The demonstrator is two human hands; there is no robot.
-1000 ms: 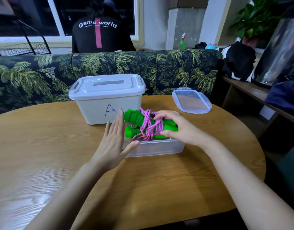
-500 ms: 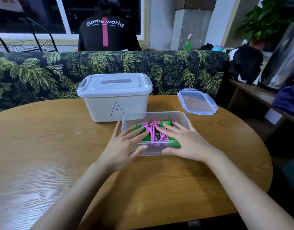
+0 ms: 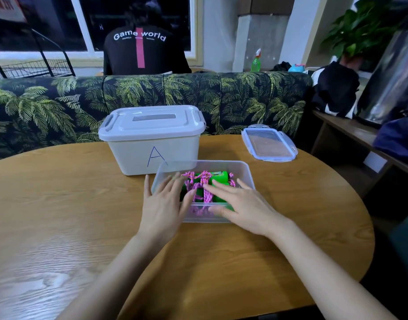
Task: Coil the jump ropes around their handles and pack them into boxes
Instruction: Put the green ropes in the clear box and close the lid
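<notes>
Now the braided pink rope [image 3: 206, 194], wound round smooth green handles [image 3: 218, 177], lies inside the clear rectangular plastic box [image 3: 248, 174], lowered since before; left hand [image 3: 162, 205] and right hand [image 3: 243, 205] spread flat, gripping nothing.

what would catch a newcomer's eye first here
The bright jump rope, pink cord wound round green handles, lies in the clear box at the middle of the table. The left hand and right hand are spread flat over it, fingers straight. Behind stands a lidded white bin marked A, and a loose lid lies at the right rear.
</notes>
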